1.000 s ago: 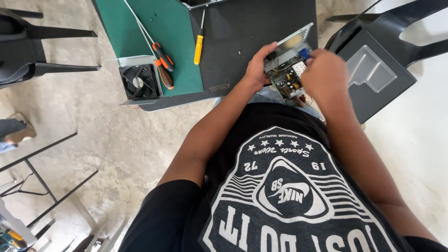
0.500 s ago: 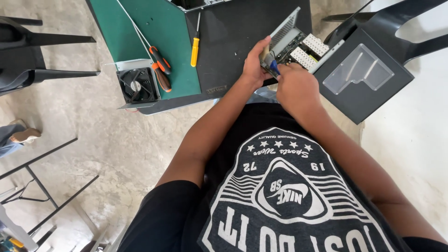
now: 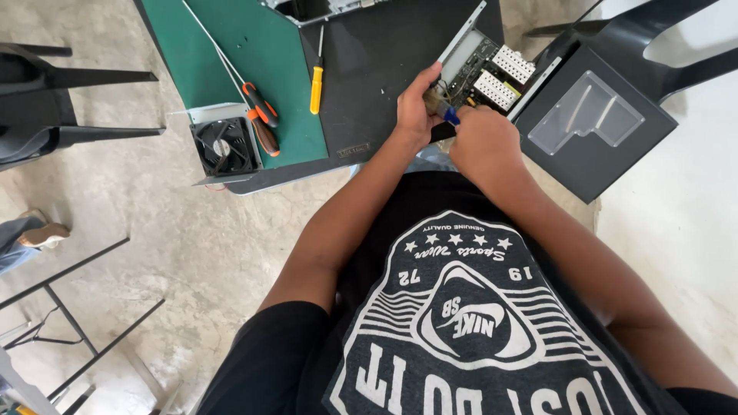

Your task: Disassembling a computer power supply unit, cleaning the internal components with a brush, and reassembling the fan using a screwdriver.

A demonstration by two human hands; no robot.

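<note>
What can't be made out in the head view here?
- Tip of the blue-handled tool: hidden between the left hand and right hand.
- Near end of the open metal unit with circuit board: covered by both hands.
- Metal case at top: cut off by the frame edge.
- Board parts: too small to identify.

At the frame's top, the desk (image 3: 369, 146) carries a green mat (image 3: 238, 46), yellow screwdriver (image 3: 316, 77), orange-handled pliers (image 3: 261, 117) and black fan (image 3: 223, 146).

Single head cam, steep downward, close over hands (image 3: 461, 127) & table (image 3: 254, 61).
</note>
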